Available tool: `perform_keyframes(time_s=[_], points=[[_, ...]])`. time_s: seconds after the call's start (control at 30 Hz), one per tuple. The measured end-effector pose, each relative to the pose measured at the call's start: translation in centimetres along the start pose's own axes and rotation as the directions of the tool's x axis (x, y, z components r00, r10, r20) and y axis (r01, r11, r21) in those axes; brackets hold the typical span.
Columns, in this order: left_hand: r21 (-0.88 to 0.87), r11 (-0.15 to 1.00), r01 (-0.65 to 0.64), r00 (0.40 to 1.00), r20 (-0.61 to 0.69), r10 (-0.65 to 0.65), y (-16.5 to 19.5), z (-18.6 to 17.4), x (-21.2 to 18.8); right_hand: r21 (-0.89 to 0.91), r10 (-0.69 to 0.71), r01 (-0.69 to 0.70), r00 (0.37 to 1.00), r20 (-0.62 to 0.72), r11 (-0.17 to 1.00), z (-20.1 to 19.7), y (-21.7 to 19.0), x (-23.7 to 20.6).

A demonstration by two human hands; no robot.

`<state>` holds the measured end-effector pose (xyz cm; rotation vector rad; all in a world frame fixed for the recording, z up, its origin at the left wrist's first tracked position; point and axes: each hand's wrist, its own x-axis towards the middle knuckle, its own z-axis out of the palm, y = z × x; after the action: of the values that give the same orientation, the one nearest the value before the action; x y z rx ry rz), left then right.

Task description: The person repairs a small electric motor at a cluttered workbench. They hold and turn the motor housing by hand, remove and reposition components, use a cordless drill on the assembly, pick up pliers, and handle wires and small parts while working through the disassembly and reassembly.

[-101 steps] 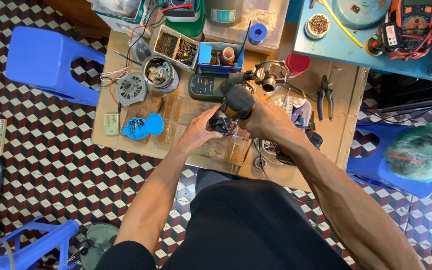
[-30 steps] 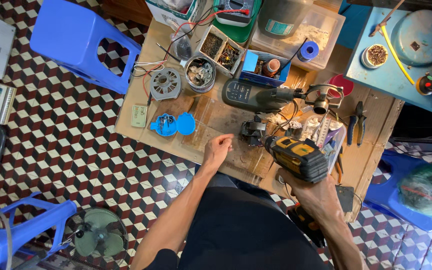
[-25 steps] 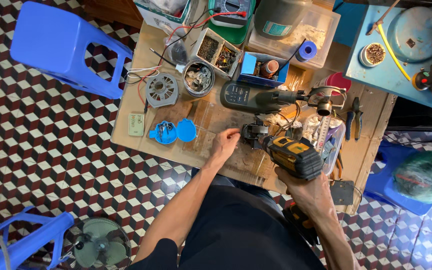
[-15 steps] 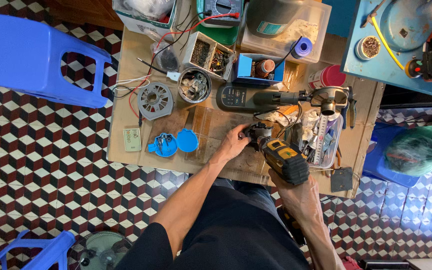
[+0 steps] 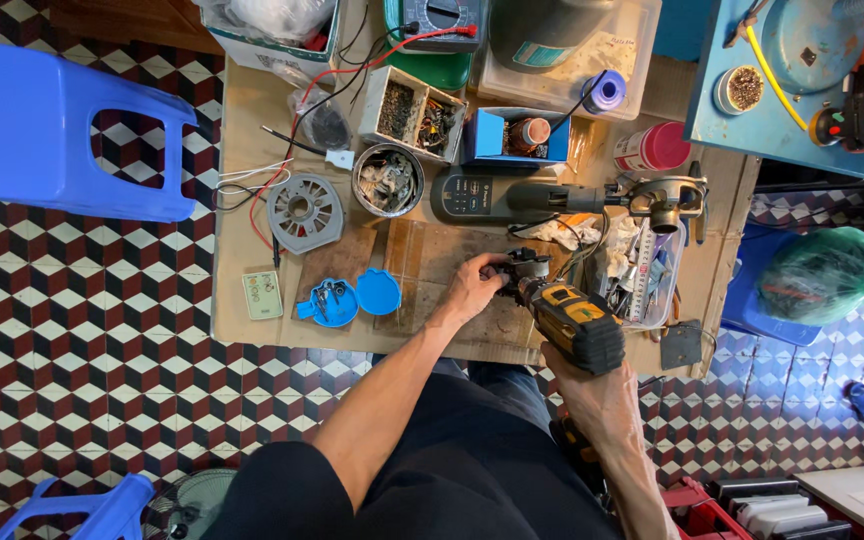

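**Cordless drill held against a small dark part on a crowded surface**

Overhead view, largest items first. The surface [image 5: 252,150], covered in brown paper, carries every item listed. Beyond the fingers lies a long grey power tool [image 5: 512,197] on its side; farther off stand a compartmented box of small hardware [image 5: 412,113] and a round tin of metal scraps [image 5: 388,181]. To the left of the fingers lie a grey fan grille [image 5: 304,212] and a blue round container with its lid [image 5: 352,297].

The yellow-and-black cordless drill [image 5: 577,325] is gripped in the right hand [image 5: 602,400], fingers wrapped around its handle from beneath; the nose points at the small dark part [image 5: 522,272]. The left hand [image 5: 472,293] rests on the surface, its fingers [image 5: 492,268] closed around that part, just ahead of the drill's nose. Whether bit and part are engaged cannot be told.

Hazards, as judged: the left fingers sit very close to the drill's nose, so a slipping bit could strike them. The part is steadied by hand only; torque could twist it free. Loose cables and rags just beyond the fingers could snag on the rotating chuck.
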<state>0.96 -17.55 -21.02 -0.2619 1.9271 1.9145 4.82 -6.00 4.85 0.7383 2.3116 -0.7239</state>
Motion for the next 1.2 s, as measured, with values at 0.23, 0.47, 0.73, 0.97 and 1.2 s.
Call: perform_keyframes(time_s=[0.23, 0.47, 0.73, 0.97, 1.2], points=[[-0.096, 0.993, 0.072, 0.996, -0.041, -0.077, -0.4, 0.5, -0.4, -0.141, 0.003, -0.003, 1.000, -0.002, 0.990, 0.2, -0.6, 0.1], [-0.077, 0.994, 0.078, 0.997, -0.020, -0.079, -0.6, 0.6, -0.3, -0.224, -0.067, 0.067, 0.998, 0.010, 0.972, 0.3, -0.3, 0.7], [-0.161, 0.986, 0.049, 0.998, 0.039, -0.043, -0.6, 0.4, -0.2, -0.075, 0.033, -0.030, 0.998, 0.044, 0.997, -0.3, -2.4, 0.9], [-0.158, 0.985, 0.075, 0.995, 0.079, -0.063, -0.5, 0.5, 0.0, -0.074, 0.037, -0.038, 0.999, -0.012, 0.997, -0.1, -2.5, 0.4], [-0.108, 0.990, 0.089, 0.996, 0.007, -0.088, -0.4, 1.1, -0.2, -0.112, -0.057, 0.052, 0.997, -0.043, 0.992, 0.0, -1.6, 0.8]])
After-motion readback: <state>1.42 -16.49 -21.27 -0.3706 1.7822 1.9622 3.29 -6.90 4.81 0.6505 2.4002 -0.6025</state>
